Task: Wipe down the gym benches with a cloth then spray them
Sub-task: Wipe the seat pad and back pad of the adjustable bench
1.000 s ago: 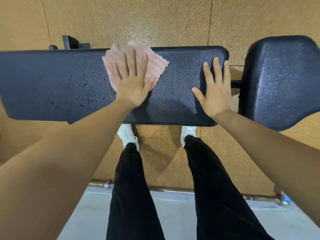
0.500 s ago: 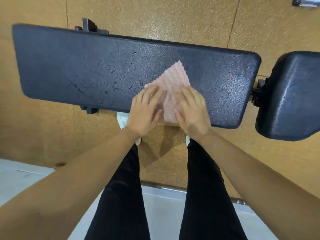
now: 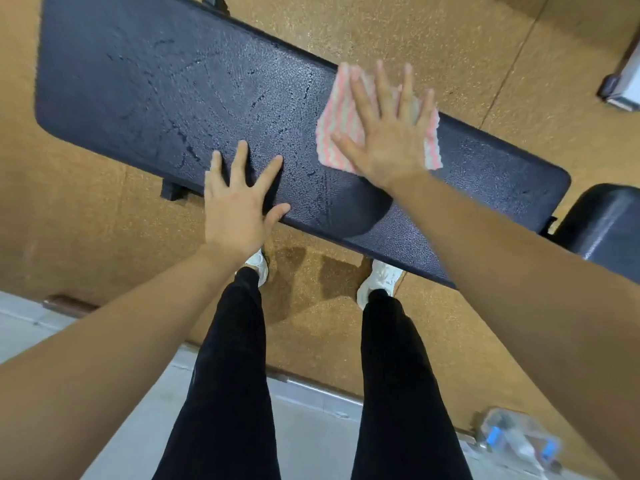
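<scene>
While the long black bench pad (image 3: 156, 98) runs slantwise across the tan floor (image 3: 86, 237), most of its bare surface stretches away to the left of both hands, streaked with wet marks. A shorter bare stretch runs right to its rounded end. Past a narrow gap there sits a separate seat pad (image 3: 609, 226).

The pink-and-white striped cloth (image 3: 332, 133) lies flat on the pad, and its top corner reaches the far edge. The right hand (image 3: 388, 133) is pressed on it, palm down and fingers fanned wide, with cloth showing on both sides of the hand. The left hand (image 3: 239, 206) is well apart from the cloth. Its fingers are splayed flat on bare pad at the near edge, and its heel hangs off that edge.

White shoes (image 3: 379, 278) stand just under the near edge. A clear plastic object (image 3: 519, 441) with blue parts lies on the floor at lower right, too blurred to name.
</scene>
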Demonstrator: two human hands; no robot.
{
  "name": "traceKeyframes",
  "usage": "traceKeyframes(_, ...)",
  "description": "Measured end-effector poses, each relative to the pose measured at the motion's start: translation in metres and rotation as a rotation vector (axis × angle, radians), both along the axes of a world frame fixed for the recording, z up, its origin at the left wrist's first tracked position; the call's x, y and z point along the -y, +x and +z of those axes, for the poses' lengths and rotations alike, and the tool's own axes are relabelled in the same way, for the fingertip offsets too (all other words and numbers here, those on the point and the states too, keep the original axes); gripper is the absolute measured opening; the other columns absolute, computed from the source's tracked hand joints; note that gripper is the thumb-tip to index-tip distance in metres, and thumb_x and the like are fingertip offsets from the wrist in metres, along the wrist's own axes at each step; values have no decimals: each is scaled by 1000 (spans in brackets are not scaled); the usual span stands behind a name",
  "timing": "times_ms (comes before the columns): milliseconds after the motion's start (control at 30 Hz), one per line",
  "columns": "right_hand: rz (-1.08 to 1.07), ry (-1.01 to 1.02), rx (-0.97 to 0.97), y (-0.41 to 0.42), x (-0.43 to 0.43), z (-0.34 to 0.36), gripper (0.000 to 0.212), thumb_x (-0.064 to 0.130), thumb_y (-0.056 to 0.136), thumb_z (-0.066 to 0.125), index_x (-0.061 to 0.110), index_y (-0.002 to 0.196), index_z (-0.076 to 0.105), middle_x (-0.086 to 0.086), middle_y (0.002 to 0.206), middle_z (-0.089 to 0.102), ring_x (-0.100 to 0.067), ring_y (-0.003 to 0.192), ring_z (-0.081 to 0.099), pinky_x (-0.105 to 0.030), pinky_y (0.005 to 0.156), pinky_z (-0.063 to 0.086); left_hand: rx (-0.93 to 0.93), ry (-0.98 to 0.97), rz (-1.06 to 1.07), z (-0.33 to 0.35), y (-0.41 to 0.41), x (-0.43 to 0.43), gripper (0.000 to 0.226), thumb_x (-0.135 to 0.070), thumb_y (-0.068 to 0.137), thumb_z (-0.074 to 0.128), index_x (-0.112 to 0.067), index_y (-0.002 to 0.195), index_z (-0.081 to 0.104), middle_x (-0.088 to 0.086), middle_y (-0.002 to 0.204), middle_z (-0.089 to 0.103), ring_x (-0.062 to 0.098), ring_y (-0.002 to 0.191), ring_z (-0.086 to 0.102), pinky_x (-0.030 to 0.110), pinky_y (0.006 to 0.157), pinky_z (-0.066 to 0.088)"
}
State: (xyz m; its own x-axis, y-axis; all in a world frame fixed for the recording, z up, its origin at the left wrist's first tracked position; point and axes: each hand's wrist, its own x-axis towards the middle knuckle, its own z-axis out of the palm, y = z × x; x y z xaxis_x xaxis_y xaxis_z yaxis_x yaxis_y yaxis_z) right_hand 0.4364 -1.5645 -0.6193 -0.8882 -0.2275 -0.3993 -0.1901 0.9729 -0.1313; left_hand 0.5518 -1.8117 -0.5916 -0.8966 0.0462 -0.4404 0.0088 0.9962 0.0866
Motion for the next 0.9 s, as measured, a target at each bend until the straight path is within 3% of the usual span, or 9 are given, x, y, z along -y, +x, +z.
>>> traceKeyframes(133, 135, -9, 21, 42, 22, -2, 82, 79, 93, 24, 37, 162, 7, -2, 171, 2, -45, 154, -2, -74, 116, -3, 13, 22, 20, 6, -2, 6, 72, -65, 93, 55, -46, 157, 27, 10, 169, 19, 51, 147, 23, 62, 109, 38)
traceKeyframes(300, 331, -32, 130, 117, 51, 2, 77, 75, 95, 23, 40, 161, 5, -1, 171, -4, -47, 153, -10, -77, 112, -6, -3, 115, 60, 9, -12, 29, 61, -42, 92, 66, -35, 149, 46, 5, 162, 34, 39, 138, 36, 55, 99, 45)
traceKeyframes(400, 368, -39, 129, 123, 57, 0, 71, 70, 99, 25, 42, 161, 3, 2, 171, -2, -44, 154, -9, -76, 114, -6, -47, 119, 128, 8, -17, 53, 63, -39, 90, 68, -26, 148, 48, 15, 160, 35, 43, 140, 33, 59, 105, 41)
traceKeyframes(533, 480, -34, 109, 86, 57, 3, 71, 73, 97, 26, 42, 160, 12, 2, 171, 4, -44, 154, -4, -76, 113, 1, -51, 61, 228, 5, -33, 93, 73, -48, 91, 66, -28, 155, 38, 17, 166, 22, 47, 152, 17, 64, 120, 22)
traceKeyframes(667, 347, -7, 66, 25, 76, 3, 77, 74, 95, 33, 41, 160, 10, -3, 171, 1, -45, 154, -8, -78, 112, -1, 15, 78, 282, 6, -46, 120, 81, -58, 90, 66, -35, 159, 29, 18, 170, 9, 51, 153, 7, 65, 122, 16)
traceKeyframes(767, 244, 13, 68, -15, 91, 3, 84, 79, 93, 28, 39, 161, 0, -2, 171, -5, -44, 154, -10, -77, 113, -6, 31, 118, 281, 5, -47, 122, 83, -55, 88, 71, -36, 158, 30, 20, 169, 9, 54, 152, 7, 68, 121, 18)
traceKeyframes(900, 127, 34, 44, -46, 112, 6, 86, 84, 91, 20, 38, 161, -1, -2, 171, -4, -43, 154, -8, -78, 113, -1, 32, 105, 267, 3, -47, 122, 82, -56, 88, 70, -37, 158, 29, 22, 169, 9, 56, 151, 8, 70, 119, 19)
